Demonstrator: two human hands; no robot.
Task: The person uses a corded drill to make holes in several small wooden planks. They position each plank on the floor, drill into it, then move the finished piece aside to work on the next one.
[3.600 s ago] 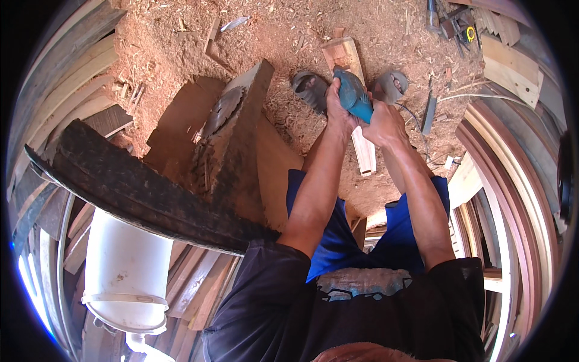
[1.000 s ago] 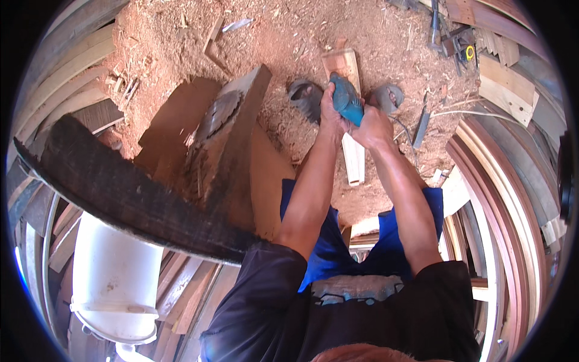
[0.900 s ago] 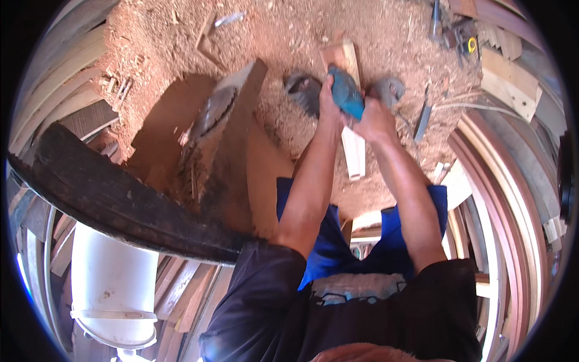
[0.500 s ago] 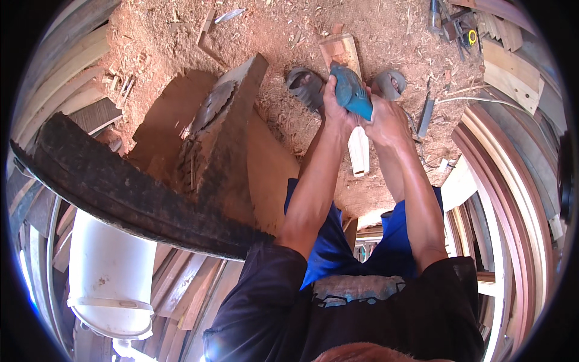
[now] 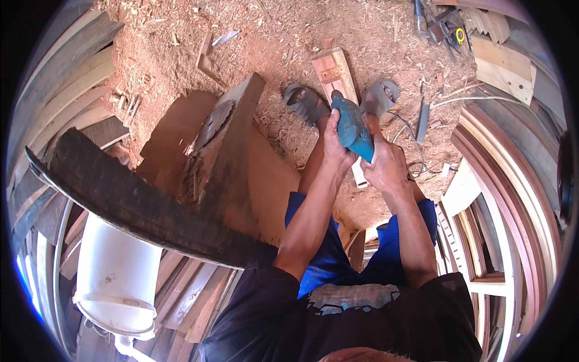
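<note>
Both of my hands grip a teal power drill (image 5: 351,127). On its left side is my left hand (image 5: 335,143), thumb up along the body. My right hand (image 5: 385,164) wraps round its rear end. The dark nose of the drill points away from me, over a narrow wooden board (image 5: 339,71) lying between my sandalled feet. Dark marks show in the board's face near the nose; whether the bit touches the wood I cannot tell. The board's pale near end shows below my hands.
Wood shavings cover the ground. At left stands a bulky dark timber piece (image 5: 232,145) beside a long blackened curved slab (image 5: 120,187), with a white bucket (image 5: 117,265) below. A cable (image 5: 413,130) lies at right, near a grey bar (image 5: 423,122), a tape measure (image 5: 460,36) and stacked boards.
The drill and both hands have drawn back toward me, showing more of the board's far part. The drill's dark nose is now visible. The whole view has shifted slightly.
</note>
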